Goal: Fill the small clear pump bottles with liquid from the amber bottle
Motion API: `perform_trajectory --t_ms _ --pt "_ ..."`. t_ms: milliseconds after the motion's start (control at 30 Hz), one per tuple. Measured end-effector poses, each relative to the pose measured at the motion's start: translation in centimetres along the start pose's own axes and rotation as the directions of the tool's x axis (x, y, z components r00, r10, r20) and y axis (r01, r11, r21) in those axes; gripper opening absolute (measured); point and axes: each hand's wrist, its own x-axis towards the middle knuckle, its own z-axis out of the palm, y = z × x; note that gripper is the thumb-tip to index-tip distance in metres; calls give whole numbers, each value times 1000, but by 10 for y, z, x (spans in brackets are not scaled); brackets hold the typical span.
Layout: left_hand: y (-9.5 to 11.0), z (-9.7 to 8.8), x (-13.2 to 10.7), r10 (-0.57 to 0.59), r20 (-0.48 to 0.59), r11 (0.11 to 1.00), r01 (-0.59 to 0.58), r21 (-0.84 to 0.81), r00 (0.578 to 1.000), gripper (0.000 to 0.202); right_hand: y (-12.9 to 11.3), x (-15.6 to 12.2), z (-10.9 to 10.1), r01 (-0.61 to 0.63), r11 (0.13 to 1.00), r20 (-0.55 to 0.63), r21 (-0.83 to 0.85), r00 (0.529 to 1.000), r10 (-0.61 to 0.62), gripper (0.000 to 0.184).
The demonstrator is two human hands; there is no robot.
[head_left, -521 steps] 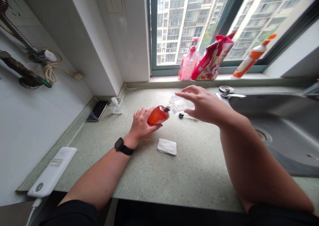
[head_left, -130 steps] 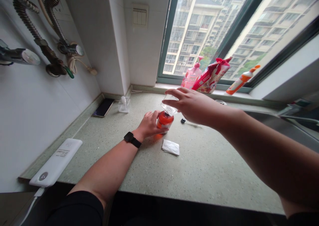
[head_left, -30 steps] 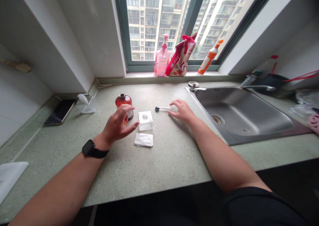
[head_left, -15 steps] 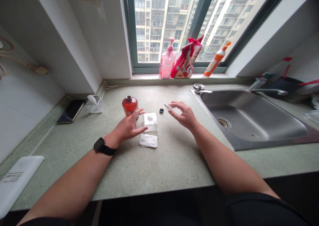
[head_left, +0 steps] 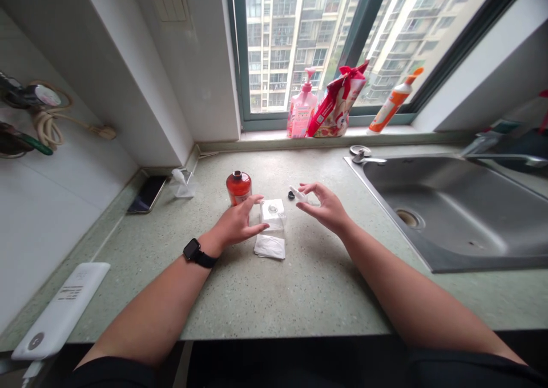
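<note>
A clear square bottle [head_left: 274, 221] with an open round neck stands on the counter. My left hand [head_left: 235, 223], a watch on its wrist, is beside the bottle's left side, thumb and fingers spread; whether they touch it I cannot tell. Between the fingertips of my right hand [head_left: 325, 206] is a white pump top [head_left: 298, 194], held to the right of the bottle. Behind my left hand stands a red-orange bottle [head_left: 238, 187] with an uncapped neck. A small black cap [head_left: 291, 195] lies close by the pump top. In front of the square bottle lies a folded white tissue [head_left: 269, 246].
On the left are a phone [head_left: 146, 194], a small clear pump bottle [head_left: 184, 185] and a white power bank [head_left: 64, 308]. A steel sink [head_left: 454, 205] is at right. The windowsill holds a pink pump bottle [head_left: 301, 111], a red bag [head_left: 340, 105] and an orange-white bottle [head_left: 394, 102].
The head view has turned a little to the left, so the scene sits farther right. My right hand has brought the pump top slightly closer to the square bottle. My left hand has barely moved.
</note>
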Motion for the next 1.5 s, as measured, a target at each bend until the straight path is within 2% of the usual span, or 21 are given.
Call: perform_trajectory --t_ms 200,367,633,900,1067,1267,1500 --pt "-1 0 0 6 2 1000 -6 -23 1000 73 4 1 3 -136 978 42 161 990 131 50" --pt "-2 1 0 -12 6 1000 12 -22 1000 71 -1 1 1 -169 969 66 180 985 160 50" --pt "1 -1 1 -27 28 1000 27 6 999 70 -10 0 0 -217 899 116 381 976 186 45" --pt "4 0 -1 26 -87 999 -22 40 996 66 -27 1 -6 -123 911 109 393 990 87 37" --pt "8 0 -1 113 -132 987 -96 129 985 67 -33 -1 -5 -44 949 93 313 996 16 38" --pt "10 -1 -2 141 -132 977 -116 178 981 70 -36 -8 14 110 989 134 96 983 -123 36" --pt "9 -1 -2 132 -116 978 -110 179 984 71 -32 -14 30 167 984 82 70 982 -172 32"
